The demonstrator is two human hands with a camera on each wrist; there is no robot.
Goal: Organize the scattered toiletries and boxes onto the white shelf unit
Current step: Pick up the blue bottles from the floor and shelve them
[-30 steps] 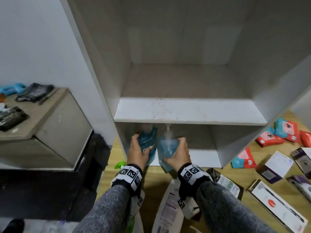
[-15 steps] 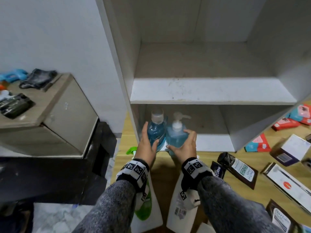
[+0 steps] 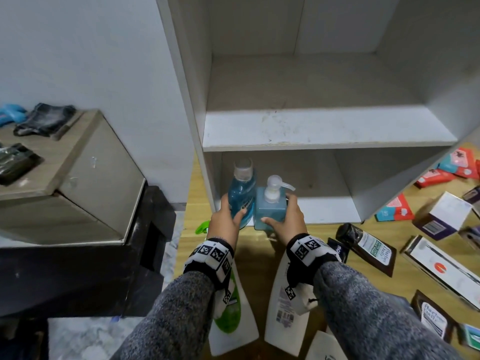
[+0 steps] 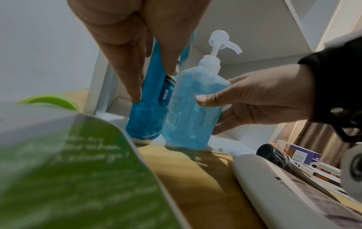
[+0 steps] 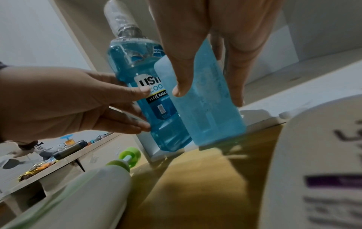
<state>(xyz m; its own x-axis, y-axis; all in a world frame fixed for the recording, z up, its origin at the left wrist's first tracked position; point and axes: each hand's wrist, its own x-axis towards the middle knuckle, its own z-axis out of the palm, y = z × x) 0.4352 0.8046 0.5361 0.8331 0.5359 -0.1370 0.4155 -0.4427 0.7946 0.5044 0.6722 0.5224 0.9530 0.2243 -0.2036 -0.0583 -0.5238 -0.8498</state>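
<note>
- I have the mouthwash bottle [image 3: 240,194] in my left hand [image 3: 226,219] and the pump bottle [image 3: 270,209] in my right hand [image 3: 288,219]. Both stand side by side, touching, at the front left corner of the white shelf unit [image 3: 324,131], bottom compartment.
- Left fingers [image 4: 135,86] curl round the mouthwash body; right fingers [image 5: 235,86] and thumb pinch the pump bottle's sides. Neither hand has let go.
- Both bases look to sit near the front lip, so I'd slide them deeper before letting go.
- I'd open the fingers outward, away from the bottles, so neither tips.
- Below my wrists lie a green-label bottle [image 3: 228,315] and a white bottle [image 3: 283,302] on the wooden floor [image 3: 254,253]; I'd draw back without knocking them.
</note>
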